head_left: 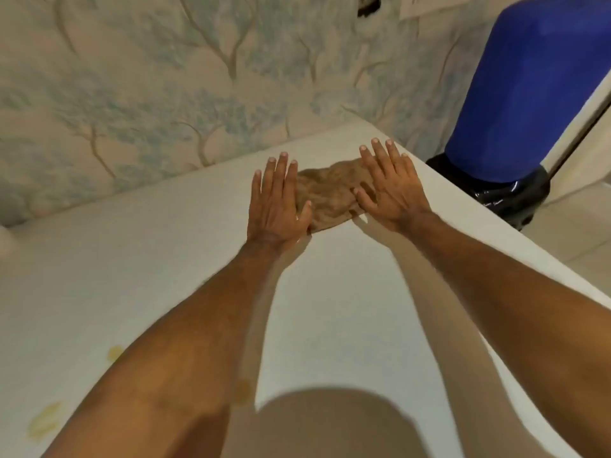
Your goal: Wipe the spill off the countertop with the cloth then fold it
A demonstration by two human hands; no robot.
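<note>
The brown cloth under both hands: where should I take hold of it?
Pinch the near corner of the brown cloth, which pokes out bare between the left hand and right hand. Come from the near side with the fingers, since both flat palms cover its left and right ends.

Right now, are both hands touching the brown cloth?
Touching. The head view shows the left hand and the right hand pressed flat on opposite ends of the cloth, each covering its edge.
</note>
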